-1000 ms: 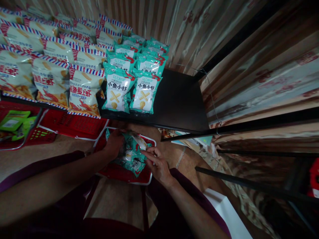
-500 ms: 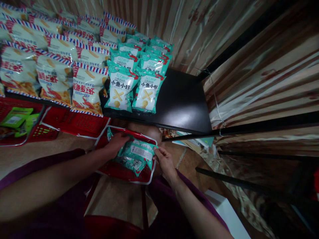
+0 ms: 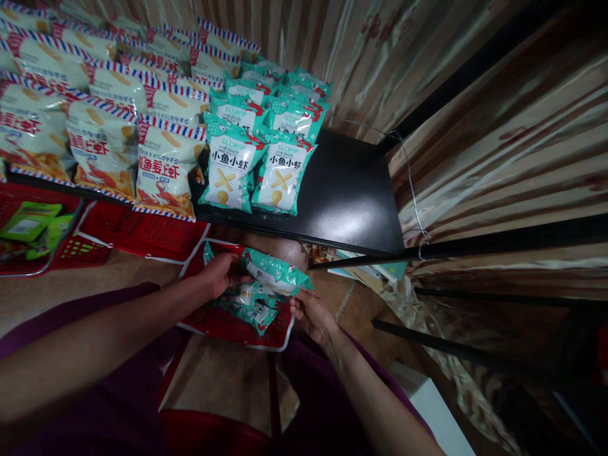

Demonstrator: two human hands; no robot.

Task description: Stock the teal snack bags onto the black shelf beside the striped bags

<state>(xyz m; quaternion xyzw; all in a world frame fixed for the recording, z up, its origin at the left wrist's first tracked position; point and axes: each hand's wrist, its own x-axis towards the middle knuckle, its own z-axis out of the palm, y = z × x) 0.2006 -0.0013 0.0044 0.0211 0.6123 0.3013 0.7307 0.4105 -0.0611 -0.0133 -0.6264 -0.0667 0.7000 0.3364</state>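
A teal snack bag (image 3: 276,271) is held tilted above a red basket (image 3: 213,326). My left hand (image 3: 224,275) is closed on the bag's left end. At its right end, the fingertips of my right hand (image 3: 308,311) pinch the lower corner. Other teal bags (image 3: 251,308) lie in the basket below. On the black shelf (image 3: 351,190) above, teal and white bags (image 3: 280,174) stand upright in two columns, beside rows of white bags with striped edges (image 3: 164,168).
Two more red baskets (image 3: 142,229) sit to the left under the shelf edge, one holding green packets (image 3: 31,221). Dark metal bars (image 3: 498,237) and a striped curtain (image 3: 456,152) are on the right. A white box (image 3: 432,405) stands at lower right.
The held teal bag has risen from the basket and turned, so its barcode side no longer shows. My left hand shifted slightly, and my right hand moved to the bag's lower corner.
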